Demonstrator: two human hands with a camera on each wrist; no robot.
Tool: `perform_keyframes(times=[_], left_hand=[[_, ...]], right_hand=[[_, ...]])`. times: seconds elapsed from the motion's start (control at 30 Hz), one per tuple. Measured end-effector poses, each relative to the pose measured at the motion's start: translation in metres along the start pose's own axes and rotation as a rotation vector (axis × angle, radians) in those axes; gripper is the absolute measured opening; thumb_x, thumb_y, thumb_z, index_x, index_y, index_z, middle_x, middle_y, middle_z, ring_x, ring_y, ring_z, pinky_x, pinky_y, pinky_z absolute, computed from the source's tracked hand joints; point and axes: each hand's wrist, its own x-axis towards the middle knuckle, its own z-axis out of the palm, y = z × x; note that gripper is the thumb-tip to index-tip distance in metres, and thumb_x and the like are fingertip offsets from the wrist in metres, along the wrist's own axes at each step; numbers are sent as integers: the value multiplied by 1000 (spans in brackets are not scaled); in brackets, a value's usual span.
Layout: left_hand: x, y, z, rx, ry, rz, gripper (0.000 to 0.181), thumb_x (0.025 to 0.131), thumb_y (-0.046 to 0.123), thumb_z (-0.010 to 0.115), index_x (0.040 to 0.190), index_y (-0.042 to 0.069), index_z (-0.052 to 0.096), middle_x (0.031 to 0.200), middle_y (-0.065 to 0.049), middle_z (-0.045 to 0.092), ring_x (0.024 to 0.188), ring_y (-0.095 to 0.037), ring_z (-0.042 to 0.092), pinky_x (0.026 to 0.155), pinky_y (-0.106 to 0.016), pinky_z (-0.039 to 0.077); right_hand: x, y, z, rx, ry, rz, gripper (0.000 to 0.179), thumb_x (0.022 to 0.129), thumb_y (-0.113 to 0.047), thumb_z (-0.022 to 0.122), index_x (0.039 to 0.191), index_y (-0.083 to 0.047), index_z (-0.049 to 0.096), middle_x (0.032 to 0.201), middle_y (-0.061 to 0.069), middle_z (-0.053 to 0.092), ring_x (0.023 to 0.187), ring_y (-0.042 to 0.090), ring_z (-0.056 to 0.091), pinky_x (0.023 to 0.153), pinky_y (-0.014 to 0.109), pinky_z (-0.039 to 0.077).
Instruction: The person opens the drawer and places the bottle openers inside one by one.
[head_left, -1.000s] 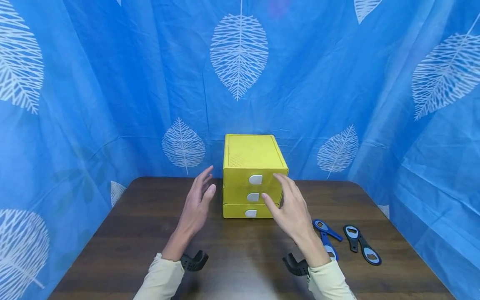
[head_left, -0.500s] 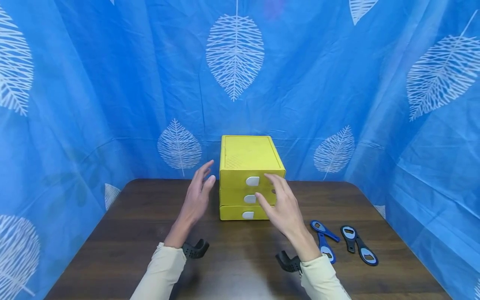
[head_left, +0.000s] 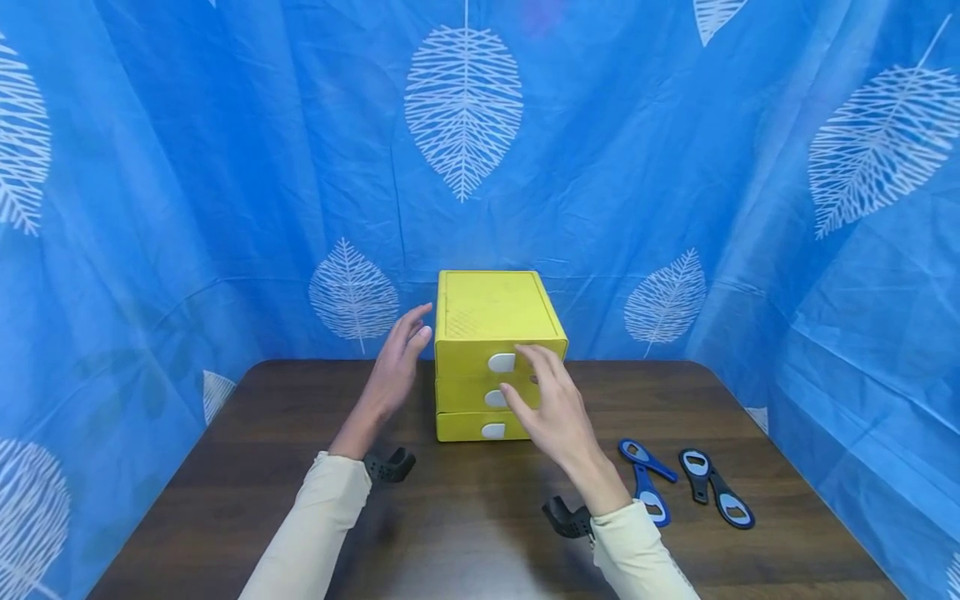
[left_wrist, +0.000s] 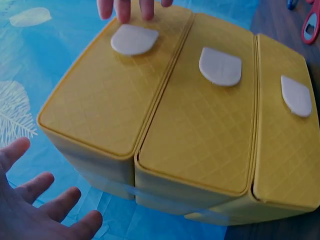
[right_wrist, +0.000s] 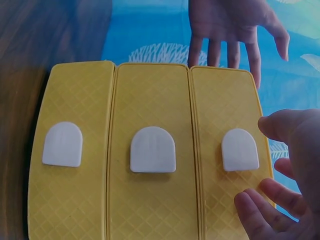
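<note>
A yellow drawer unit [head_left: 495,308] stands on the table, its three drawers stacked and each fitted with a white tab handle. My left hand [head_left: 393,367] is held beside the unit's left side, fingers spread and relaxed, holding nothing. In front of the drawer fronts is my right hand [head_left: 557,412], its fingers loosely bent and nothing in its grasp. Its fingertips are close to the top handle [head_left: 502,362]. The right wrist view shows the thumb and fingers of the right hand [right_wrist: 295,170] around the top drawer's edge, apart from the handle [right_wrist: 240,150].
Two blue bottle openers [head_left: 645,483] lie to the right of the unit on the dark wooden table [head_left: 247,500]. Beside them are two black bottle openers [head_left: 716,490]. A blue curtain [head_left: 570,183] with white leaf prints surrounds the table at the back and sides.
My left hand has moved forward along the unit's left side. The right hand has shifted left, closer to the handles. The head view has turned slightly; the drawers stay closed.
</note>
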Motion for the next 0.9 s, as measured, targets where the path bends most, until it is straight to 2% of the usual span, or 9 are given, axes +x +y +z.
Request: perform_keyframes(times=[0.13, 0.37, 0.6, 0.9], left_hand=[[6, -1, 0, 13, -20, 1, 57, 108, 52, 40, 159, 29, 36, 171, -4, 23, 154, -32, 29, 119, -64, 29], [19, -6, 1, 70, -61, 11, 55, 108, 46, 40, 160, 28, 36, 173, 1, 18, 160, -31, 13, 121, -71, 15], [30, -14, 1, 87, -104, 32, 55, 108, 47, 42, 160, 29, 36, 174, 3, 14, 159, -31, 16, 121, -70, 17], [43, -17, 0, 114, -181, 60, 55, 108, 47, 43, 160, 30, 35, 174, 7, 9, 161, -28, 9, 122, -67, 18]], right_hand=[[-1, 2, 2, 7, 0, -11, 54, 95, -20, 75, 143, -8, 55, 141, 14, 56, 118, 31, 62, 95, 45, 57], [1, 4, 6, 1, 33, -39, 54, 94, -17, 77, 142, -6, 56, 139, 15, 55, 112, 30, 64, 90, 42, 58], [2, 3, 10, 6, 25, -79, 53, 94, -13, 77, 143, -6, 57, 137, 15, 56, 104, 30, 67, 87, 39, 59], [3, 5, 13, -1, -3, -72, 51, 95, -13, 74, 143, -7, 57, 137, 14, 55, 103, 28, 67, 88, 37, 59]])
